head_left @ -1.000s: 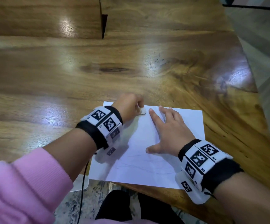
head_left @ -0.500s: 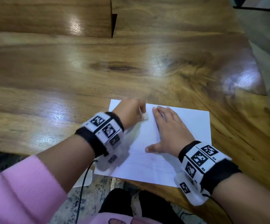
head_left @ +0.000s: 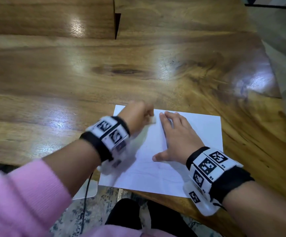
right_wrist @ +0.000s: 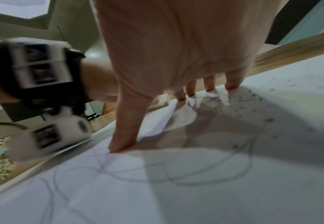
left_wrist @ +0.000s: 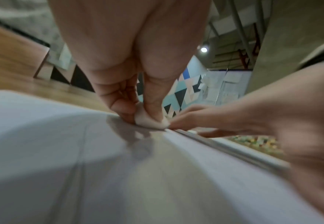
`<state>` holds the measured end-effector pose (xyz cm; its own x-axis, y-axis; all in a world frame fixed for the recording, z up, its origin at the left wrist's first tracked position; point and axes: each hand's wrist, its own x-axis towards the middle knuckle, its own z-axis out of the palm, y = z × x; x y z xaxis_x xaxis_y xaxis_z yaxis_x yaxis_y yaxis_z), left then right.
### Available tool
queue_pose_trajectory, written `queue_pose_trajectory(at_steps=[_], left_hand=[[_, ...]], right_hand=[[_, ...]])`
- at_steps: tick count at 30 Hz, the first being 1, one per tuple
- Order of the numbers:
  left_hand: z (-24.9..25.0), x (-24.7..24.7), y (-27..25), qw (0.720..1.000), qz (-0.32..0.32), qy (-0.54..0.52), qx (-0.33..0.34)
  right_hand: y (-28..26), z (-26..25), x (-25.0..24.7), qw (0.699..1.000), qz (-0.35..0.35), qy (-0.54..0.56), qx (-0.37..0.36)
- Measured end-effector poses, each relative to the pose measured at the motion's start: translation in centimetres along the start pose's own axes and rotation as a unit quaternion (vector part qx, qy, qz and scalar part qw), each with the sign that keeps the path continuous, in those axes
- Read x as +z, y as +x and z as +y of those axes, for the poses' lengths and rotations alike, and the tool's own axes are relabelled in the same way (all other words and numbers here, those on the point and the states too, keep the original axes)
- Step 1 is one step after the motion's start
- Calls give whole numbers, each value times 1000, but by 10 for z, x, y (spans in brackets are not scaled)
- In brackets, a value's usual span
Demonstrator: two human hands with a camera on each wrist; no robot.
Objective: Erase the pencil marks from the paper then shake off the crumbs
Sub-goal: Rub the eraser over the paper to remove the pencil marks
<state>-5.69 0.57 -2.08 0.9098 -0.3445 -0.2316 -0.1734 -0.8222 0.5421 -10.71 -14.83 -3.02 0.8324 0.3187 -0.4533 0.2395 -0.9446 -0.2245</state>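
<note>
A white sheet of paper lies at the near edge of the wooden table, its near edge hanging over the rim. My left hand pinches a small white eraser and presses it on the paper near the far edge; the left wrist view shows the eraser between thumb and fingers. My right hand lies flat on the sheet with fingers straight, just right of the eraser. Faint pencil lines run near my thumb. Grey crumbs are scattered beyond my right fingertips.
The table's right edge slants down to a grey floor. A raised wooden block stands at the far left of the table. A thin black cable hangs below my left wrist, over a patterned rug.
The left hand blurs in small rubbing strokes with the eraser near the paper's far edge. The right hand stays flat in place. The view has shifted slightly.
</note>
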Motion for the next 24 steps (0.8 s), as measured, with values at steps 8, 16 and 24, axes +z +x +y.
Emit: queue_pose_trajectory(at_steps=[8,16,24], left_hand=[[-13,16,-65,998,-62,13,22],[-2,-2,13,1000,-6,10,-19],[-13,6,-50,999,-39,9,10]], right_hand=[[1,-1,-1,1000,-3,7,1],[-1,0,-3,1000,-12,-2,0],[1,-1,-2,1000,-19,2,-1]])
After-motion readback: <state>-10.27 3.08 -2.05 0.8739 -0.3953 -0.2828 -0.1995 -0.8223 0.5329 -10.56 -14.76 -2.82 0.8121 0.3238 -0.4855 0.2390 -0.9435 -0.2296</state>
